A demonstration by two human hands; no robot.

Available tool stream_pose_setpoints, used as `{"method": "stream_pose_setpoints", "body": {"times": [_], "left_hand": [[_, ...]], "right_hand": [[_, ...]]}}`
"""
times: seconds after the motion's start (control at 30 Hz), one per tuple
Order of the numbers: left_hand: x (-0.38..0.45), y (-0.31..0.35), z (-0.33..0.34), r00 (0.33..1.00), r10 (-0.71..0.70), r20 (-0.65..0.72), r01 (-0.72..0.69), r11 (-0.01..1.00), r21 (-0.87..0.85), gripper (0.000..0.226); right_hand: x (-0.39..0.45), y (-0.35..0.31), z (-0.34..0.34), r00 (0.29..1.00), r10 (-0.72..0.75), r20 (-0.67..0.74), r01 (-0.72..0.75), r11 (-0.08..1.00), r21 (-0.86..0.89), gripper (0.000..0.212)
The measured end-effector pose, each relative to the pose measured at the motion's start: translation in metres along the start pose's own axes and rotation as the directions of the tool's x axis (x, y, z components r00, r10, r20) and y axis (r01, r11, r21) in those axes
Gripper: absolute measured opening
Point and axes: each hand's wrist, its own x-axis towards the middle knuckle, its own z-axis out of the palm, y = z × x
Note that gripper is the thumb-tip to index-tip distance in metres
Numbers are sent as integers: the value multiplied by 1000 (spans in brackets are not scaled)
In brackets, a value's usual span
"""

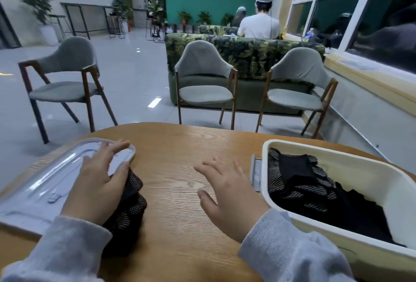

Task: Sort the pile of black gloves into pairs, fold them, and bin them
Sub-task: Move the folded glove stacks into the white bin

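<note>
Lid [45,182] left on table [175,146], bin [364,175] right holding gloves [299,180].

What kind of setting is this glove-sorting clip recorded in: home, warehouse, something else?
Most likely a lounge or café-style common area, not a home or warehouse. Grey armchairs face the wooden table, a leaf-print sofa stands behind them, and bar stools and potted plants line the far walls.

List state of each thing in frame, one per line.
left hand: grips a black glove bundle
glove bundle: folded, on the table beside the lid
right hand: open, empty, fingers spread above the table
bin: uncovered, holds black gloves
gloves in bin: piled loosely
lid: off, flat on table
</note>
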Motion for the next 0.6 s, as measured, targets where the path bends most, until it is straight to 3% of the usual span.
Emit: {"method": "stream_pose_setpoints", "body": {"times": [0.17,0.3,0.43,0.6], "left_hand": [[0,-58,-19,990,-138,15,136,987,83,39],[-7,-94,-22,977,-202,69,201,979,27,41],[-15,-108,-16,929,-333,161,344,938,-44,61],[-20,-113,-4,901,-373,222,401,911,-96,79]], "right_hand": [[11,-20,26,993,-48,111,46,999,18,51],[18,-35,46,974,-86,209,81,996,33,54],[23,-48,59,965,-131,227,117,990,73,57],[25,-57,70,951,-178,251,138,976,170,60]]}}
